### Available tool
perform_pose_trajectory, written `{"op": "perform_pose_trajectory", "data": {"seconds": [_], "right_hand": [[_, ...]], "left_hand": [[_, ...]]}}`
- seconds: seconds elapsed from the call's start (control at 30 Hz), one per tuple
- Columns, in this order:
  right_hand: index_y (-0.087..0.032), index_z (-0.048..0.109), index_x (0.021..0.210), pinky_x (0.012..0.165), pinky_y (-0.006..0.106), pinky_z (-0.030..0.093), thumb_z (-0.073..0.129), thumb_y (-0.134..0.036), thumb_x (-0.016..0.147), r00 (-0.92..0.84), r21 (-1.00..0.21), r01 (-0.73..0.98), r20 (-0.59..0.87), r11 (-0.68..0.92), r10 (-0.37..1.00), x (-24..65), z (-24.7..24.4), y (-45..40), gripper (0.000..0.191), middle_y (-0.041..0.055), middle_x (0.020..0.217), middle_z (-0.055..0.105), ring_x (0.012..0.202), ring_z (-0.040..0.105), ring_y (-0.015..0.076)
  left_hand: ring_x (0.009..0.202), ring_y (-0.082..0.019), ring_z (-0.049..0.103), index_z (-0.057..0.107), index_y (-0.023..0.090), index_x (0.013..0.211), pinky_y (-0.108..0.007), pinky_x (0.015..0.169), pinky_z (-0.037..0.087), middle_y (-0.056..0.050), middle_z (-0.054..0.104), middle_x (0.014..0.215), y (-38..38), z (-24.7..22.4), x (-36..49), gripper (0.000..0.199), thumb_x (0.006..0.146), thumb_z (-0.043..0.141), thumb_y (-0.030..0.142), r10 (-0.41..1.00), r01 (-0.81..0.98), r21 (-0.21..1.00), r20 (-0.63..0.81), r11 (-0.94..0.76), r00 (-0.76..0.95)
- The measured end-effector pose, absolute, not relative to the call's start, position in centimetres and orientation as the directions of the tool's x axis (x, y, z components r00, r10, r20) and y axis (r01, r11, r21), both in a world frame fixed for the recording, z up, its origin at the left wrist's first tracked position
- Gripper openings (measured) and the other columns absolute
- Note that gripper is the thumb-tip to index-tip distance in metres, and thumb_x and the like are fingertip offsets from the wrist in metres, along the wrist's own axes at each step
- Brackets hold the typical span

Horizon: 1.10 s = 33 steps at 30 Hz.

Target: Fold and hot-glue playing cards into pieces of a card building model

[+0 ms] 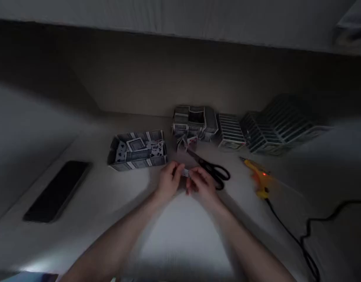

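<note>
Between my two hands is a small patterned piece of playing card [185, 172]. My left hand [169, 179] pinches its left end between thumb and fingers, and my right hand [201, 182] grips the right end. The fingers hide most of the piece. Just right of my right hand lie black-handled scissors [211, 167], their blades pointing away to the upper left. Beyond my hands, near the blade tips, are some cut card scraps [186, 143]. Left of them sits an open box built from playing cards [136, 162], with loose cards inside.
A block-like card structure [188, 119] with an opening stands at the back. Right of it are ribbed card constructions [231, 131] like steps. A yellow glue gun [259, 176] with a lit red light and black cord [304, 243] lies right. A black phone [57, 191] lies left.
</note>
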State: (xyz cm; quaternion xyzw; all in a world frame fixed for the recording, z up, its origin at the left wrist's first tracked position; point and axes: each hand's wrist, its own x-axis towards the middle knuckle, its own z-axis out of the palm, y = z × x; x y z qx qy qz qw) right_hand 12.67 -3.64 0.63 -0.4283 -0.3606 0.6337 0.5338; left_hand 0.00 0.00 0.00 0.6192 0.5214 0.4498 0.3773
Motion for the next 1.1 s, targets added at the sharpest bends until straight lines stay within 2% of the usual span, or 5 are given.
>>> {"op": "perform_pose_trajectory", "data": {"seconds": [0.13, 0.37, 0.7, 0.97, 1.1], "right_hand": [[-0.020, 0.049, 0.081, 0.044, 0.024, 0.045, 0.058, -0.042, 0.077, -0.036, -0.920, -0.353, -0.168, -0.170, 0.985, 12.5, 0.1, -3.3, 0.024, -0.0038, 0.059, 0.062, 0.040, 0.055, 0.0098], [-0.019, 0.052, 0.073, 0.049, 0.024, 0.047, 0.060, -0.041, 0.075, -0.079, -0.972, -0.181, -0.135, -0.147, 0.988, 12.6, -0.1, -3.2, 0.024, -0.0028, 0.061, 0.062, 0.045, 0.056, 0.0093], [-0.019, 0.053, 0.062, 0.039, 0.021, 0.036, 0.063, -0.037, 0.071, -0.092, -0.981, -0.142, -0.117, -0.129, 0.989, 12.3, 0.4, -3.4, 0.022, -0.0023, 0.051, 0.060, 0.036, 0.047, 0.0077], [-0.018, 0.055, 0.074, 0.044, 0.023, 0.042, 0.064, -0.043, 0.071, -0.117, -0.932, -0.281, -0.203, -0.228, 0.972, 13.4, 0.4, -2.6, 0.027, -0.0013, 0.059, 0.062, 0.042, 0.054, 0.0094], [-0.018, 0.057, 0.084, 0.046, 0.023, 0.044, 0.066, -0.040, 0.069, -0.097, -0.966, -0.191, -0.156, -0.172, 0.983, 13.1, 0.0, -2.8, 0.028, 0.0005, 0.070, 0.065, 0.044, 0.054, 0.0090]], "left_hand": [[0.045, -0.008, 0.044, 0.046, 0.017, 0.059, -0.021, 0.045, 0.033, 0.003, 0.045, 0.047, 0.4, 0.0, 0.1, 0.043, 0.085, 0.035, 0.051, 0.995, 0.156, 0.985, 0.058, -0.070, 0.076], [0.042, -0.006, 0.040, 0.047, 0.016, 0.059, -0.018, 0.041, 0.028, 0.006, 0.044, 0.047, 0.3, 0.7, 0.3, 0.030, 0.074, 0.057, 0.041, 0.991, 0.160, 0.987, -0.005, -0.016, 0.133], [0.037, -0.006, 0.039, 0.050, 0.014, 0.048, -0.020, 0.037, 0.026, 0.004, 0.046, 0.040, 0.4, 1.3, -0.4, 0.032, 0.064, 0.066, 0.037, 0.948, -0.193, 0.943, -0.227, 0.271, 0.222], [0.046, -0.007, 0.049, 0.065, 0.014, 0.090, -0.020, 0.045, 0.037, 0.000, 0.059, 0.058, 1.3, 1.7, -0.9, 0.037, 0.065, 0.068, 0.040, 0.904, -0.175, 0.962, -0.121, 0.209, 0.411], [0.047, -0.006, 0.047, 0.065, 0.012, 0.086, -0.019, 0.045, 0.037, 0.001, 0.059, 0.059, 1.6, 1.4, -1.0, 0.036, 0.061, 0.072, 0.038, 0.925, -0.147, 0.968, -0.140, 0.203, 0.352]]}}
